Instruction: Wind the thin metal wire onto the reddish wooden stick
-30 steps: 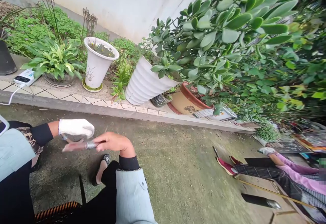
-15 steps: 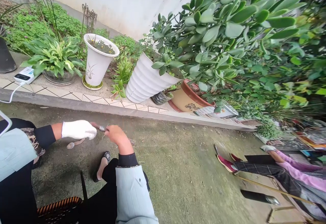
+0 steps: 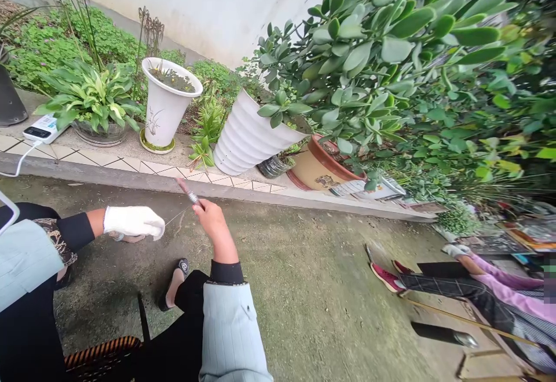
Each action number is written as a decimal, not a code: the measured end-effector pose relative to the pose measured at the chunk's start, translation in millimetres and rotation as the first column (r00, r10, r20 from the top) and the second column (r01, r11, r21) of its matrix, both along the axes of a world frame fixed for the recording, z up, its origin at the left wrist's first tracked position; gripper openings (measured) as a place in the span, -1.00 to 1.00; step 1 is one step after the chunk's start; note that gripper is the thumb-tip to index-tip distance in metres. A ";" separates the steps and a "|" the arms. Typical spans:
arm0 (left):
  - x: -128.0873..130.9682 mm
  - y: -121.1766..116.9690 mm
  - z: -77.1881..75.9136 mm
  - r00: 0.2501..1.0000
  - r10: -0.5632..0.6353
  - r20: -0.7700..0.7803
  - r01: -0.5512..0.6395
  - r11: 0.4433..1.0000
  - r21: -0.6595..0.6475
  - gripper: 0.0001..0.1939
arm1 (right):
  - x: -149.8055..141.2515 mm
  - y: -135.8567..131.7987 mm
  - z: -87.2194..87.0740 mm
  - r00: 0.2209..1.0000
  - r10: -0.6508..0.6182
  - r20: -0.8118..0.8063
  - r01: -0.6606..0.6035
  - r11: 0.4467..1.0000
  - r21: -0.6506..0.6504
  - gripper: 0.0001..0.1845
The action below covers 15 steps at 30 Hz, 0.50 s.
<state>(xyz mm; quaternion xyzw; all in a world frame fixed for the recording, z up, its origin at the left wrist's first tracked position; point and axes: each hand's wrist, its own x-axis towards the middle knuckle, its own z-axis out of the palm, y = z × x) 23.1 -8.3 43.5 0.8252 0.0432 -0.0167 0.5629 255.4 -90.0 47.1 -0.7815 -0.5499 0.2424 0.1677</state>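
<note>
R hand (image 3: 212, 218): fingers clamped on the stick (image 3: 187, 190), held above the ground (image 3: 282, 266) near the tiled ledge (image 3: 129, 164). Thin strand (image 3: 178, 215) runs straight to gloved L hand (image 3: 134, 221); can't tell what those fingers grip, glove hides it. I'd watch tension: slack could loosen the silvery band (image 3: 193, 197); too hard a pull might snap the strand or drag it thru the glove.

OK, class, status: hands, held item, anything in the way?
Left hand gloved, holding thin strand. Right hand bare, gripping silver-banded stick. Strand spans the gap. Tiled ledge beyond.
</note>
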 end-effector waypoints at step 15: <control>-2.1 12.8 -25.8 0.980 0.200 0.006 -0.200 0.976 0.091 -0.66 | -9.7 -5.2 12.8 0.827 0.207 -0.522 -0.219 0.975 0.039 -0.77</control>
